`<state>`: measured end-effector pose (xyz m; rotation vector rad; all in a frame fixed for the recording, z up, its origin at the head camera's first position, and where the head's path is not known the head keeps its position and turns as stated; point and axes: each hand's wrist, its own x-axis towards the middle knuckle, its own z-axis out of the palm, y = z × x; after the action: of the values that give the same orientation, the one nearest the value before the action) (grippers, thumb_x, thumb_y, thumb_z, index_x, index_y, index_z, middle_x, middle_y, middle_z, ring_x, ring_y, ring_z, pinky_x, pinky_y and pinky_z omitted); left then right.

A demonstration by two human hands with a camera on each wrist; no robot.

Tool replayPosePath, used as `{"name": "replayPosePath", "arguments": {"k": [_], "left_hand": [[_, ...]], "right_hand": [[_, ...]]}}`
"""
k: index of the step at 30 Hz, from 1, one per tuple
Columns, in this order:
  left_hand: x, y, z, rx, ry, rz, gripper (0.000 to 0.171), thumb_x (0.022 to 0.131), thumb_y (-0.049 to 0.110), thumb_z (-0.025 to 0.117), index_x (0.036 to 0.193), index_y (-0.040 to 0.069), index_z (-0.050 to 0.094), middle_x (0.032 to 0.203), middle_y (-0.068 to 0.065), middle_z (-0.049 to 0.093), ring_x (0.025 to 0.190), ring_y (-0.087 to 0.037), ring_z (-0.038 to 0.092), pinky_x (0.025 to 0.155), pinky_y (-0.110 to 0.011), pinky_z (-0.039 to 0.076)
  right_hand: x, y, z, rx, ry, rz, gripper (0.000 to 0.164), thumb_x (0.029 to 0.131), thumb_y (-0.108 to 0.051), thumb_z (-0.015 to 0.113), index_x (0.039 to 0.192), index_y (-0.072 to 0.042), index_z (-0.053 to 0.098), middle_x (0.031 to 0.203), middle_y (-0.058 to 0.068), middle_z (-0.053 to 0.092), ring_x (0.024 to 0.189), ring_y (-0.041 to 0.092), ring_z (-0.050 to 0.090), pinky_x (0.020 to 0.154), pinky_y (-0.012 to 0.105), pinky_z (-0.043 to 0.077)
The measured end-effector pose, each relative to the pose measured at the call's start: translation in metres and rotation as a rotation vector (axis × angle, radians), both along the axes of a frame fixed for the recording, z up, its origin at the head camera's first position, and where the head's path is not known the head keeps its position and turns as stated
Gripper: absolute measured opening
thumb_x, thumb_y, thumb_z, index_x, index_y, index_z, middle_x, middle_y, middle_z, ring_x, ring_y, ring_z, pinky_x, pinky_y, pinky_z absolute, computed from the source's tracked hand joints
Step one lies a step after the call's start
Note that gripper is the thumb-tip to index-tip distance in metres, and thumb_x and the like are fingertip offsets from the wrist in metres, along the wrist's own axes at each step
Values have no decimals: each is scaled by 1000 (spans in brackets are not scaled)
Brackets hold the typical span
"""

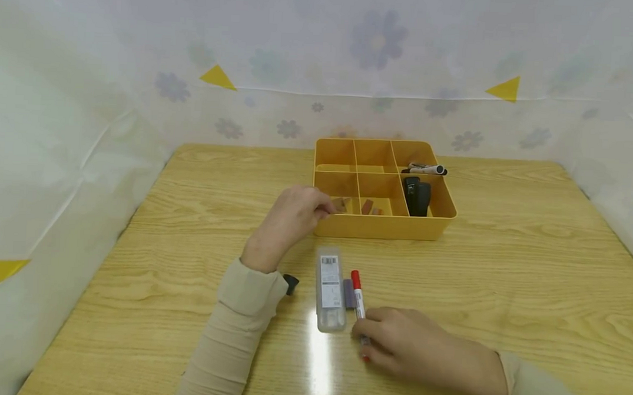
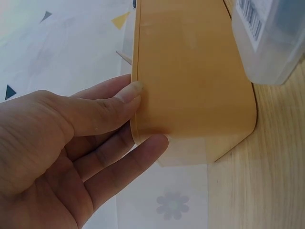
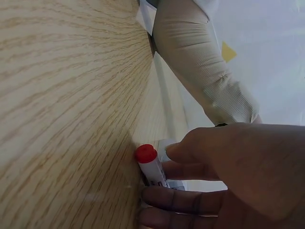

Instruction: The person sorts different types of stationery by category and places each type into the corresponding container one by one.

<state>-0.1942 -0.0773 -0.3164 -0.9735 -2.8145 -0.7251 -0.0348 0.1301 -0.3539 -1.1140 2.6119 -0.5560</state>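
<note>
At the near left corner of a yellow six-compartment organizer box (image 1: 384,227), my left hand (image 1: 289,217) pinches the rim. In the left wrist view its thumb lies on the outer wall and other fingers go behind the edge. My right hand (image 1: 413,350) has its fingers around the lower part of a white marker with red ends (image 1: 359,302); the marker lies on the table. One red end of the marker (image 3: 146,153) shows beside the fingers in the right wrist view. Left of the marker are a small purple block (image 1: 349,294) and a clear plastic case (image 1: 330,319) with a barcode label.
Inside the box, the front right compartment holds black objects (image 1: 417,196), and pens (image 1: 424,169) lean over the back right one. Small brownish pieces (image 1: 367,207) lie in the front middle compartment. Flower-patterned white sheeting (image 1: 281,37) surrounds the wooden table (image 1: 531,260).
</note>
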Motion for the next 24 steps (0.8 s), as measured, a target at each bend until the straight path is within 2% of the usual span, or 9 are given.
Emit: {"name": "replayPosePath", "arguments": {"k": [4, 8, 13, 20, 24], "left_hand": [[0, 0, 0, -4, 16, -2, 9, 84, 11, 66, 88, 17, 72, 89, 5, 68, 82, -7, 56, 75, -24, 48], [0, 0, 0, -5, 23, -4, 10, 84, 10, 66, 87, 17, 72, 88, 5, 68, 81, -7, 56, 74, -24, 49], [1, 0, 1, -4, 23, -3, 10, 84, 10, 66, 88, 16, 72, 88, 5, 67, 81, -7, 56, 73, -24, 49], [1, 1, 0, 2, 12, 0, 10, 84, 9, 66, 88, 16, 72, 89, 5, 67, 82, -8, 56, 74, -25, 49], [1, 0, 0, 0, 17, -4, 9, 84, 10, 66, 88, 16, 72, 88, 5, 68, 82, -8, 56, 74, -24, 49]], "right_hand": [[-2, 0, 0, 15, -64, -13, 7, 87, -23, 60, 93, -23, 58, 77, -14, 46, 61, 2, 43, 51, 18, 39], [-2, -1, 1, -1, -78, -27, 5, 87, -23, 59, 91, -24, 58, 76, -14, 47, 60, 1, 43, 51, 18, 39], [-1, 1, 2, -9, -18, -68, 5, 88, -25, 59, 93, -23, 59, 77, -15, 49, 60, 2, 44, 51, 19, 40], [-2, 7, 6, 36, 44, -121, 15, 87, -32, 61, 97, -21, 56, 74, -13, 45, 57, 3, 41, 46, 19, 37], [-1, 10, 6, 34, 115, -147, 15, 85, -28, 63, 97, -22, 57, 74, -14, 45, 55, 2, 40, 44, 19, 36]]}}
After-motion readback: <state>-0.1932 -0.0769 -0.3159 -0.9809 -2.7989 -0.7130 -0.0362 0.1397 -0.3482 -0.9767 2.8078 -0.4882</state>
